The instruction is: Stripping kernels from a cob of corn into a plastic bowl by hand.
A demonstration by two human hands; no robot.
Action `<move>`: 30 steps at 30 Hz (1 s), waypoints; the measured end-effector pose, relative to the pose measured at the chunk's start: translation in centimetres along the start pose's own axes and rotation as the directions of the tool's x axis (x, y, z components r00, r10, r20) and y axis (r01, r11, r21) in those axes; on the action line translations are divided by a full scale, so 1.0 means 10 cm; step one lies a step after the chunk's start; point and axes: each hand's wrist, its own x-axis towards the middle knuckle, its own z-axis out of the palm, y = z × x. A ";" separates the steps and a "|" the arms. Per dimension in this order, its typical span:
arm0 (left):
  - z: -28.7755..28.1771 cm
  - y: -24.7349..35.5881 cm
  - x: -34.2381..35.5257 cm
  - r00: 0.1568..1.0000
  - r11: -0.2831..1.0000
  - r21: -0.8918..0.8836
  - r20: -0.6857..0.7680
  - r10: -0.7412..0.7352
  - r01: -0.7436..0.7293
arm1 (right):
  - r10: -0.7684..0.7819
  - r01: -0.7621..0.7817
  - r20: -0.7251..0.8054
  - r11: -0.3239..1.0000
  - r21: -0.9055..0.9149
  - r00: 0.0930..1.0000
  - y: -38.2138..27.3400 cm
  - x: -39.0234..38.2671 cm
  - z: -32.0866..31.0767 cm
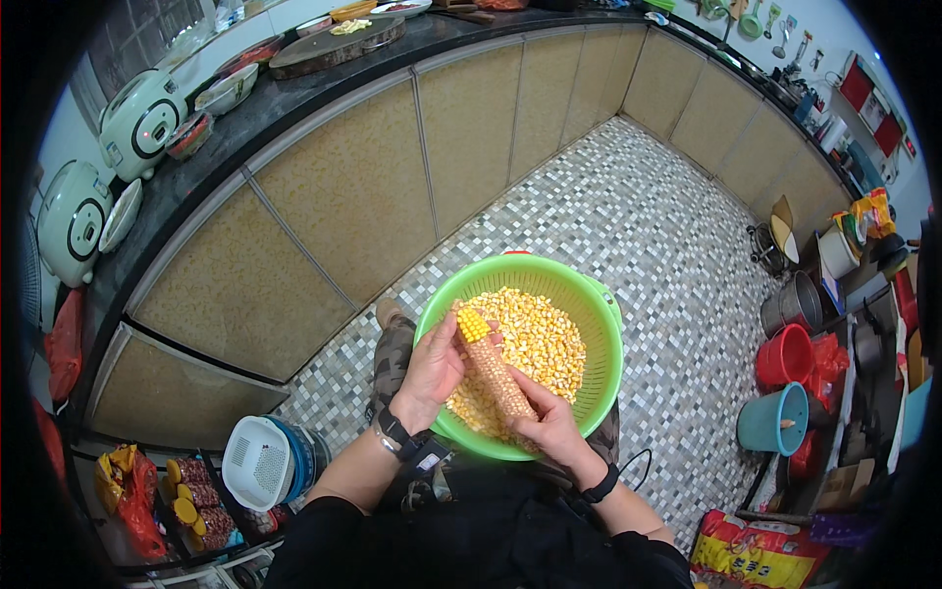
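Note:
Between my hands is a corn cob [497, 381], slanting from upper left to lower right. Yellow kernels remain only at its far tip; the rest is bare and pinkish-tan. My left hand [435, 365] is closed about the kernelled end, thumb beside the kernels and some fingers hidden behind the cob. At the near, bare end, my right hand [552, 422] grips the cob between thumb and fingers. Below both hands sits a bright green basket [603, 358] with slotted sides, holding a broad heap of loose corn kernels [538, 339].
Mosaic tile floor [677, 294] surrounds the basket. Cabinets [343, 162] under a dark counter run along the left and back. White and blue baskets [257, 461] stand at lower left. On the right are a red bucket [783, 355], a blue bucket [772, 420] and a crowded shelf.

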 end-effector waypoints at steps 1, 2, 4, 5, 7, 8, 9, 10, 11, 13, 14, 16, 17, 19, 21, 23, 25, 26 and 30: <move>0.00 0.00 0.00 1.000 1.000 -0.001 0.000 0.000 0.000 | 0.001 -0.001 0.000 1.000 -0.001 1.000 -0.02 0.00 0.01; 0.00 0.00 0.00 1.000 1.000 0.011 0.020 0.006 -0.007 | 0.004 -0.004 -0.006 1.000 0.015 1.000 -0.03 -0.01 0.01; -0.01 0.00 -0.01 0.999 1.000 0.023 0.040 0.013 -0.014 | 0.007 -0.007 -0.012 1.000 0.030 1.000 -0.04 -0.01 0.02; -0.01 0.00 -0.01 0.999 1.000 0.016 0.043 0.014 -0.014 | 0.009 -0.009 -0.011 0.999 0.030 1.000 -0.03 -0.01 0.01; -0.03 -0.01 -0.02 0.999 1.000 0.008 0.046 0.014 -0.015 | 0.012 -0.011 -0.010 0.999 0.030 1.000 -0.03 -0.01 0.01; -0.03 -0.02 -0.02 0.998 0.999 0.015 0.051 0.032 -0.033 | 0.016 -0.016 -0.012 0.999 0.036 1.000 -0.02 -0.01 0.01; -0.03 -0.02 -0.02 0.997 0.998 0.022 0.056 0.050 -0.052 | 0.021 -0.020 -0.013 0.999 0.042 1.000 -0.02 -0.01 0.01; -0.03 -0.02 -0.02 0.997 0.998 0.021 0.057 0.050 -0.052 | 0.021 -0.020 -0.013 0.999 0.042 1.000 -0.02 -0.01 0.01; -0.02 -0.01 -0.01 0.999 1.000 -0.013 0.041 0.010 -0.009 | 0.013 -0.012 -0.011 0.999 0.038 1.000 -0.01 -0.01 0.00; 0.00 0.02 0.00 0.999 0.998 -0.047 0.027 -0.032 0.033 | 0.005 -0.004 -0.009 0.999 0.035 1.000 -0.01 -0.01 0.00; 0.02 0.04 -0.01 0.999 0.997 -0.076 0.045 -0.021 0.024 | 0.001 -0.001 -0.004 1.000 0.031 1.000 -0.01 -0.01 0.00; 0.02 0.04 0.00 0.998 0.994 -0.105 0.063 -0.009 0.015 | -0.002 0.002 0.000 1.000 0.027 1.000 -0.01 0.00 0.00; 0.00 0.03 0.00 0.999 0.994 -0.107 0.037 -0.004 0.008 | -0.022 0.022 -0.002 1.000 0.009 1.000 0.01 0.00 0.00; -0.01 0.01 0.01 1.000 0.994 -0.109 0.011 0.001 0.001 | -0.041 0.041 -0.005 0.999 -0.010 0.999 0.02 0.00 0.00; -0.01 -0.01 0.02 0.998 0.998 -0.062 -0.055 0.006 -0.010 | -0.030 0.030 0.003 1.000 0.003 1.000 0.02 0.00 -0.01; -0.04 0.00 0.03 0.999 0.998 -0.063 -0.042 -0.007 0.004 | -0.033 0.033 0.007 0.999 -0.012 0.999 0.02 0.00 0.00; -0.05 0.01 0.03 0.999 0.998 -0.063 -0.029 -0.021 0.019 | -0.035 0.036 0.011 0.999 -0.028 0.999 0.02 0.00 0.00; -0.05 0.01 0.03 0.999 0.999 -0.041 -0.032 -0.016 0.015 | -0.038 0.039 0.010 0.999 -0.028 0.999 0.02 0.01 0.00; 0.01 0.02 0.01 0.999 0.999 -0.005 -0.026 0.033 -0.033 | 0.004 -0.004 0.014 1.000 -0.010 1.000 0.01 0.00 0.00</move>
